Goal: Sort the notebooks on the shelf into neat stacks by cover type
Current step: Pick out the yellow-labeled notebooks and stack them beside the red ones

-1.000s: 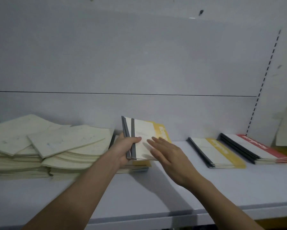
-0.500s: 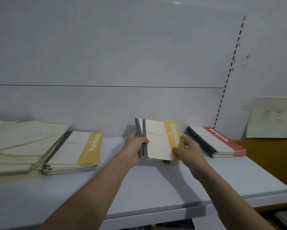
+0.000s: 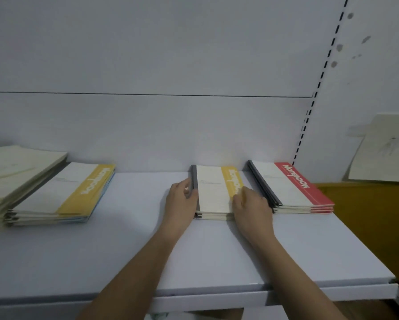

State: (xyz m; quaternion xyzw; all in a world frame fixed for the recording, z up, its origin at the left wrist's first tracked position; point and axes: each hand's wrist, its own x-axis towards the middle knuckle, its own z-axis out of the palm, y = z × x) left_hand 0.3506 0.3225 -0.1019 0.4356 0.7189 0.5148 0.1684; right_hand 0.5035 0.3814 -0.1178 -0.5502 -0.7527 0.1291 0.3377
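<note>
Squaring the yellow stack (image 3: 213,192) at frame centre on the shelf (image 3: 124,250): left hand (image 3: 181,202) curled on the spine edge, right hand (image 3: 251,205) curled on the opposite edge. Best pressed inward evenly, edges flush, clear of the red stack (image 3: 290,188) just right. No containers visible.

A pale grey back panel (image 3: 170,54) has one thin horizontal seam. At right stands a slotted upright (image 3: 318,88), beside it a yellow-brown board (image 3: 367,227). The light is dim.
</note>
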